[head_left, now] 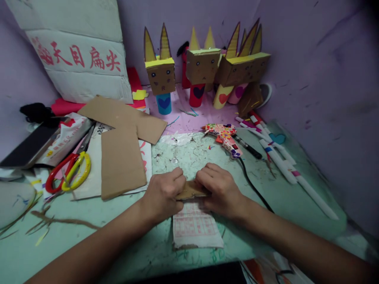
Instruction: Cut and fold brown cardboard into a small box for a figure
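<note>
On the near side, the left hand (166, 192) and right hand (221, 190) curl their fingers tightly on brown cardboard (193, 190), seemingly bending it, so the next push needs to be even.

— What do the left hand (165, 191) and the right hand (219, 189) hold?
— They hold together one piece of cardboard (192, 191).
— And ahead of the right one?
— A glue gun (222, 136), with its black cable (251, 186).

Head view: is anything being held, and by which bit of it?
Small cardboard: left grip on its left side, right grip on its right.
</note>
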Tool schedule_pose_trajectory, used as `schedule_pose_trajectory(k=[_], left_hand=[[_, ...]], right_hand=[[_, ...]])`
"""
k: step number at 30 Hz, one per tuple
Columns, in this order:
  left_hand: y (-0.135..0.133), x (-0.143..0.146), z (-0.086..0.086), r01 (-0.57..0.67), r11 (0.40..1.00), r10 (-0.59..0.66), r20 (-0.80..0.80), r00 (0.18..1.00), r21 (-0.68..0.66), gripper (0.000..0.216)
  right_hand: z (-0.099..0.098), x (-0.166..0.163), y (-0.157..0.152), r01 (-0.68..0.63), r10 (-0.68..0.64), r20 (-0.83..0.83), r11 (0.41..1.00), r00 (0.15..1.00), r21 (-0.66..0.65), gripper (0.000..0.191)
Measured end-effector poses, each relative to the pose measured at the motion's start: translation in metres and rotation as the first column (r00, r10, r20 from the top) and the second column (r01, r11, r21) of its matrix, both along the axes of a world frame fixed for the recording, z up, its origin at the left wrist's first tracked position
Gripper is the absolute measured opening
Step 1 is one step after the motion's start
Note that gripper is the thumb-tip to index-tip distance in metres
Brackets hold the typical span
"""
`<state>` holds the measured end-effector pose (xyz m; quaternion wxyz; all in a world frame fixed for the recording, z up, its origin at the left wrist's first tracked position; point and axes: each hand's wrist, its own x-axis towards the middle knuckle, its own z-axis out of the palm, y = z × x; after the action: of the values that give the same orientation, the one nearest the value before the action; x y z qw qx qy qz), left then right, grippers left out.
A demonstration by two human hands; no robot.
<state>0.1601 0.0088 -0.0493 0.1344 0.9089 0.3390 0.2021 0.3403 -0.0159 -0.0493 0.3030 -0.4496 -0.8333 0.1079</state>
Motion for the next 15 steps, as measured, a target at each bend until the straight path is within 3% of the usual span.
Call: schedule_pose_trajectory(k=[6, 12, 15], left_hand=[[0.003, -0.006, 0.004, 0.028, 0.978, -0.035, -0.028, 0.999, -0.205, 0.018], [-0.003, -0.009, 0.020, 0.086, 0.988, -0.126, -0.332, 0.935, -0.131, 0.023], [-0.005, -0.008, 0.023, 0.113, 0.985, -0.155, -0.389, 0.908, -0.131, 0.025]], right_hand=[[-0.002, 0.007, -0.005, -0.032, 0.034, 0.052, 0.999, 0.998, -0.042, 0.021], [0.000, 0.001, -0.016, -0.070, 0.033, 0.228, 0.985, 0.973, 0.159, 0.019], [0.001, -0.001, -0.016, -0.095, 0.057, 0.255, 0.985, 0.965, 0.141, 0.018]])
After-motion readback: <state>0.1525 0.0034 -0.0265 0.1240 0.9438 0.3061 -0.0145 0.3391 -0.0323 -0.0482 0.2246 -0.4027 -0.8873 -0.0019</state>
